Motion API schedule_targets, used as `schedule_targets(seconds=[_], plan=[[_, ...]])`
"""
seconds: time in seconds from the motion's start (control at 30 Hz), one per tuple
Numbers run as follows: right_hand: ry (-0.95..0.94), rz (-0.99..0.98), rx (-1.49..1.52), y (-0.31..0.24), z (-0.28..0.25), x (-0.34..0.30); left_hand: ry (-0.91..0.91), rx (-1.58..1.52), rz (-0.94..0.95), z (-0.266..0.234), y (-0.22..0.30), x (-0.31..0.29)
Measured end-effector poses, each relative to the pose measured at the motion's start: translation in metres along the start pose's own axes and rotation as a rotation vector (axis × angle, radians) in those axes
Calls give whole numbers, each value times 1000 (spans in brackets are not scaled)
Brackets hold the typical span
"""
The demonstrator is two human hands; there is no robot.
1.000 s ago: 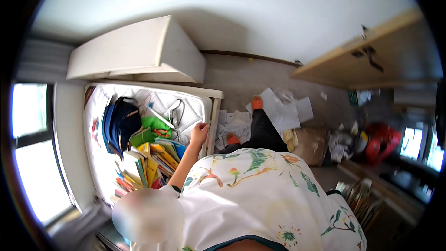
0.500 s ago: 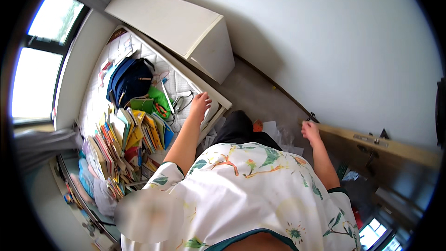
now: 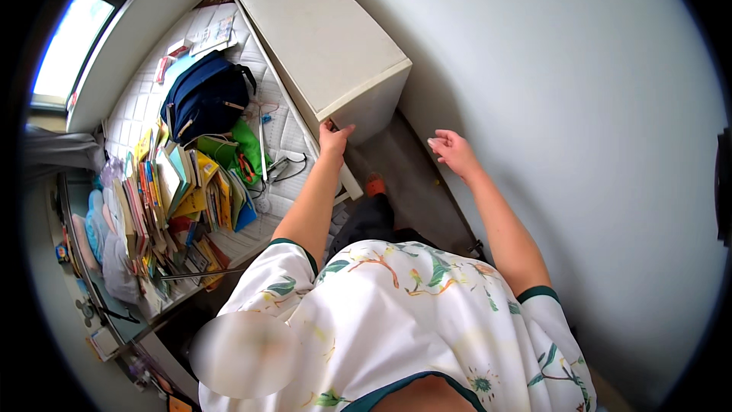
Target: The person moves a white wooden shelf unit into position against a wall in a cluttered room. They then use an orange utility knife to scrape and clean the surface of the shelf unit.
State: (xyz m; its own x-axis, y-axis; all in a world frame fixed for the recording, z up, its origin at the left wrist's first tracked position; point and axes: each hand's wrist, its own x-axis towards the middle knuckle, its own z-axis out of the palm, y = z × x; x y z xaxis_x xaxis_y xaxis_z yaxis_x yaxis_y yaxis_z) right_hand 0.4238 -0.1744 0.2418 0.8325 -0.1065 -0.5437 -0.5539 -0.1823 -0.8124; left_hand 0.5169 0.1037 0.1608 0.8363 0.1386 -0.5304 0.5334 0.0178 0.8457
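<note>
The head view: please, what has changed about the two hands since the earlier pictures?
The left hand went from the bed's edge to the near corner of the white cabinet, apparently touching it. The right hand left the door's edge and is now empty before the wall. The view turned; the door is out of sight. The backpack and books stayed on the mattress.

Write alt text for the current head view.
A person's bare left hand is at the corner of a cream boxy cabinet; the bare right hand is empty. Leftward, a navy fabric backpack and colourful paper books sit on a white quilted mattress.
</note>
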Motion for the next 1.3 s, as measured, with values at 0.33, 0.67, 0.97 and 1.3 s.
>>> schedule_targets(seconds=[0.33,0.67,0.97,1.3], plan=[[-4,-150,-84,-56,22,151,98,18,29,2,-28,63],[-78,-398,-179,-54,42,200,374,-256,-14,27,-36,56],[21,-507,-214,-53,48,190,444,-396,50,46,-40,53],[-29,-432,-218,-12,-5,181,487,-463,291,97,-50,6]])
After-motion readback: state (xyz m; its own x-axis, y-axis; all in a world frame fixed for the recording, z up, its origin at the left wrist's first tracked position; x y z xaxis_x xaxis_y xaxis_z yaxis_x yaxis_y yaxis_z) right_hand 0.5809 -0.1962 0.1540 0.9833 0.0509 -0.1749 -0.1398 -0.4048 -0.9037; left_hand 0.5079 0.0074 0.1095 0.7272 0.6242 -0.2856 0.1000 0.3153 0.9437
